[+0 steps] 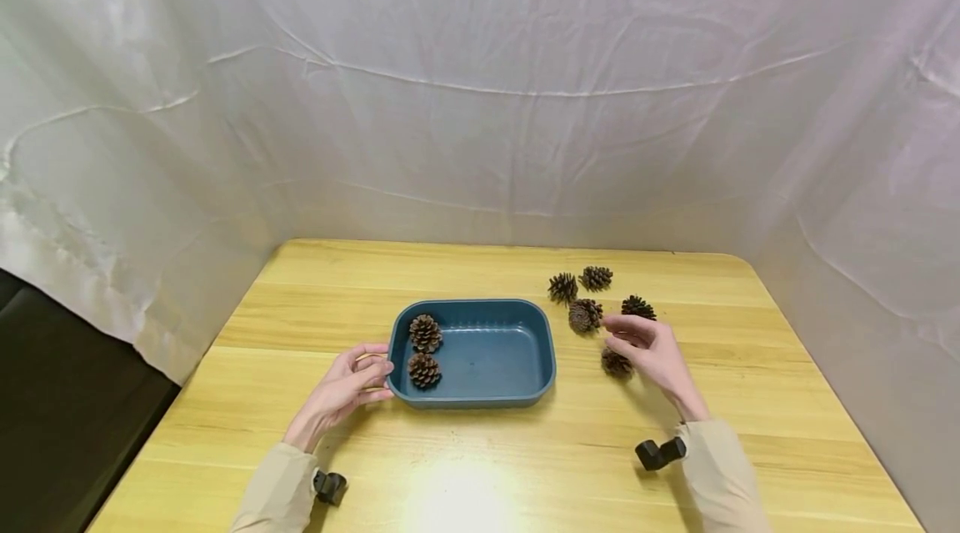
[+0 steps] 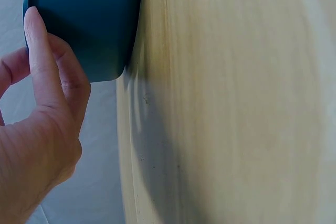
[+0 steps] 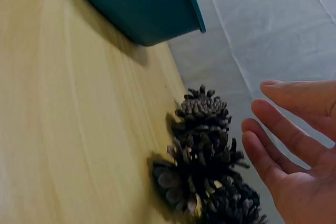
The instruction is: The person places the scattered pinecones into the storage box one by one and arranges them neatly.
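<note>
A dark blue rectangular tray (image 1: 480,404) lies on the table, with two brown pine cones, one (image 1: 426,333) behind the other (image 1: 423,370), at its left end. My left hand (image 1: 352,383) holds the tray's left end, its thumb at the rim in the left wrist view. To the right of the tray, my right hand (image 1: 651,349) hovers over a pine cone (image 1: 617,363), which it partly covers in the head view. Its fingers are relaxed and slightly bent, with nothing between them. Close to its fingertips sits another pine cone (image 1: 585,316).
Farther back on the right lie more pine cones: one (image 1: 562,289) near the tray's corner, one (image 1: 596,278) behind it, and one (image 1: 638,308) beyond my right hand. Pale cloth (image 1: 525,141) hangs behind the wooden table (image 1: 337,266) and along its sides.
</note>
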The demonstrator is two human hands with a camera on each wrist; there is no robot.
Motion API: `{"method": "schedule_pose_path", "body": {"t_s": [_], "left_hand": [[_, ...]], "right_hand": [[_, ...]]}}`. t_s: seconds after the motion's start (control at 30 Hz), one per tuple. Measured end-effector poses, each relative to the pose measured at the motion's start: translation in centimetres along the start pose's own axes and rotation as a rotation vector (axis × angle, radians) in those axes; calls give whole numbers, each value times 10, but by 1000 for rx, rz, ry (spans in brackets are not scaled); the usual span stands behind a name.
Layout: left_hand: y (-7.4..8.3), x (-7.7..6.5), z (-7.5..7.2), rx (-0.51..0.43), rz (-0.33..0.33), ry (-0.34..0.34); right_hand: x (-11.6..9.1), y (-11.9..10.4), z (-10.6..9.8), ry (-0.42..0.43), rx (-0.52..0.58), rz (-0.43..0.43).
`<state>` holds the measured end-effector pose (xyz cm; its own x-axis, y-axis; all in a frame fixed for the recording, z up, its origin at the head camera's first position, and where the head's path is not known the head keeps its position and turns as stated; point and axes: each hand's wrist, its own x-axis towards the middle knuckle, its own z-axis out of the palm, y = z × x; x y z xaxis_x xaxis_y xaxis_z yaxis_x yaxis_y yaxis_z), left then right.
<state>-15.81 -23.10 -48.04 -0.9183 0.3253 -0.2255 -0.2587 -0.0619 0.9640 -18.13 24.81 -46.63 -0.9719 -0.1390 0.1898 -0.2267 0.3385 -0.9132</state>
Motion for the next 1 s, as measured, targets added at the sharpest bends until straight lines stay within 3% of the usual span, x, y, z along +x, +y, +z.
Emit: {"method": "schedule_pose_path", "body": {"t_s": [0.27,0.7,1.0], "left_hand": [[-1,0,0,-11,3,0],[2,0,1,-12,3,-6],[1,0,0,-18,5,-17]], "right_hand": [[-5,5,-6,-83,48,-4],[-13,10,-16,-119,33,37],[-15,16,-21,-137,44,-3]]}}
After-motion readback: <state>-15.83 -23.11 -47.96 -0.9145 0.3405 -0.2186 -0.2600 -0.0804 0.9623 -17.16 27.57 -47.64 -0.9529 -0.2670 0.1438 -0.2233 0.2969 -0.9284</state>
